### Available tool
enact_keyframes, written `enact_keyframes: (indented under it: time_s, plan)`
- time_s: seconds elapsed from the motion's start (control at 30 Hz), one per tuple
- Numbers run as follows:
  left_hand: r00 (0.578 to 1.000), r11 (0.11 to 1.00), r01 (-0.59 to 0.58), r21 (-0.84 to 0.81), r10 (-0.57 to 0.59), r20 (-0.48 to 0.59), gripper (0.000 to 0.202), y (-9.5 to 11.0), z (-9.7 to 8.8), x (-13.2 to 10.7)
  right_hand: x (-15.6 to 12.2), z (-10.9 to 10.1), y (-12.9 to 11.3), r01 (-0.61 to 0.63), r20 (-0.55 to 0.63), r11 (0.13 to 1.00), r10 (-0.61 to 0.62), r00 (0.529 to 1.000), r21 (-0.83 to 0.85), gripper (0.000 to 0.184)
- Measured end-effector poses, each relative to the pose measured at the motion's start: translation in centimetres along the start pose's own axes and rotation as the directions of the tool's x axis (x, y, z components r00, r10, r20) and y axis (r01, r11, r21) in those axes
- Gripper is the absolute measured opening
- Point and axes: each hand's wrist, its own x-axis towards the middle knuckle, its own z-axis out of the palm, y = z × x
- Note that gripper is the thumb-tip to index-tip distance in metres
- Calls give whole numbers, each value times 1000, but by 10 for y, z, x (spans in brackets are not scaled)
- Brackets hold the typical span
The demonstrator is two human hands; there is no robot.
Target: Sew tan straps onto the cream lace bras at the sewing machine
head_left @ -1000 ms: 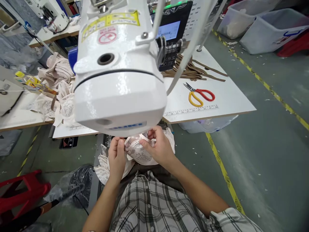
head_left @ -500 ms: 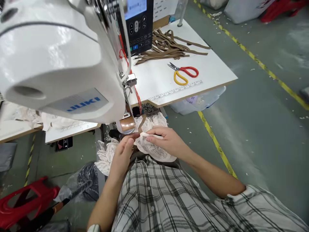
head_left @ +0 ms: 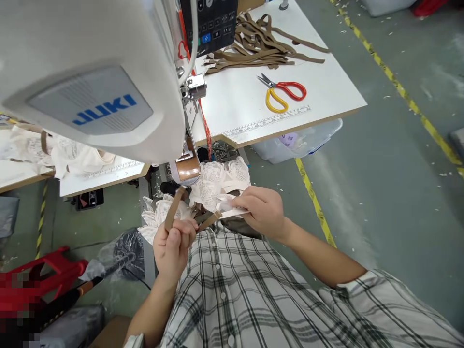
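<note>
My left hand (head_left: 174, 246) is closed round a brown strap (head_left: 174, 208). One end sticks up from the fist, and another stretch runs right to the edge of the white fabric. My right hand (head_left: 264, 211) pinches the edge of a white lace garment (head_left: 213, 181), which looks like a bra. The lace lies under the sewing machine's head (head_left: 97, 111), close to the copper-coloured part (head_left: 188, 169) at its lower end. More white lace (head_left: 161, 212) hangs to the left, behind my left hand.
Scissors (head_left: 281, 92) with red and yellow handles lie on the white table (head_left: 337, 92), near a printed ruler (head_left: 268, 121). Behind them is a heap of brown straps (head_left: 261, 46). White lace pieces (head_left: 72, 154) rest on the left table. A clear plastic bin (head_left: 300, 142) sits below the table edge.
My left hand has moved left and down, drawing the brown strap away from the machine. My right hand has shifted slightly right with the white fabric edge. The view has tilted downward.
</note>
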Motion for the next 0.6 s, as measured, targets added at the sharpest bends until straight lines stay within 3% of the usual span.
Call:
enact_keyframes:
  time_s: [0.17,0.4,0.6]
  plan:
    - [988,981,-145,128,137,68,26,-7,-11,-16,-2,6,-5,36,15,999,-36,999,-4,25]
    - [986,976,-157,152,146,82,27,-4,-16,-17,1,9,-9,31,49,999,-30,998,-23,26]
    - [984,970,-175,168,164,76,26,-6,-21,-17,2,13,-11,80,-24,996,-79,997,44,19]
